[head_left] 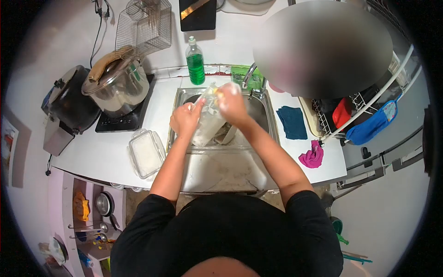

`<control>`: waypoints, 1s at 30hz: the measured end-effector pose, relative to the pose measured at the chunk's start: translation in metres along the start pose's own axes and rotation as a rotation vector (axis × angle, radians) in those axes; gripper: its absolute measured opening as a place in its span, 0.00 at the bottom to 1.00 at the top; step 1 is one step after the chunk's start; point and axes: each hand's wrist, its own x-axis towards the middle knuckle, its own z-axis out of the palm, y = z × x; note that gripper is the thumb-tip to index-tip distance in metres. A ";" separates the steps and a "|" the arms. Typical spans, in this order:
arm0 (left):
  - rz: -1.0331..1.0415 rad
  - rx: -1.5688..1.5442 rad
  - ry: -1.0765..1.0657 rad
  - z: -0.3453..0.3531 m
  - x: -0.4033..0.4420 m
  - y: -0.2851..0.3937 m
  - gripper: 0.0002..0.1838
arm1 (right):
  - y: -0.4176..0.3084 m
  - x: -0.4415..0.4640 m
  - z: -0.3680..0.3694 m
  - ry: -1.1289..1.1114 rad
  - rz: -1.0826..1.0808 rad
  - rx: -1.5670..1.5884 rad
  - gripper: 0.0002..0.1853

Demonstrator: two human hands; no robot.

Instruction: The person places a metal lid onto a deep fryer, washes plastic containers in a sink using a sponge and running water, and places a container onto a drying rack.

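Note:
Over the metal sink, my left hand is closed around the edge of a clear plastic container, which is tilted and wet with suds. My right hand, blurred and foamy, is closed on a yellowish sponge at the container's upper end. Beneath the container, other dishes lie in the basin, partly hidden. The faucet rises behind my right hand.
A green soap bottle stands behind the sink. To the left are a clear lidded container, a steel pot and a black cooker. A blue cloth, pink cloth and dish rack are right.

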 end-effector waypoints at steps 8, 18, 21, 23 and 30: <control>0.047 -0.265 -0.023 0.020 -0.007 -0.030 0.32 | 0.028 0.032 0.004 -0.332 0.277 0.523 0.09; 0.161 -0.168 0.145 0.027 0.003 -0.049 0.31 | -0.024 0.030 0.000 -0.382 -0.266 0.083 0.07; 0.156 -0.358 0.039 0.035 0.004 -0.062 0.30 | 0.000 0.038 -0.008 -0.407 -0.086 0.431 0.08; 0.159 -0.708 -0.007 0.042 0.000 -0.070 0.29 | 0.010 0.033 -0.011 -0.485 0.087 0.532 0.10; 0.314 -0.859 0.109 0.045 0.013 -0.065 0.22 | -0.030 0.025 -0.012 -0.318 -0.327 0.150 0.10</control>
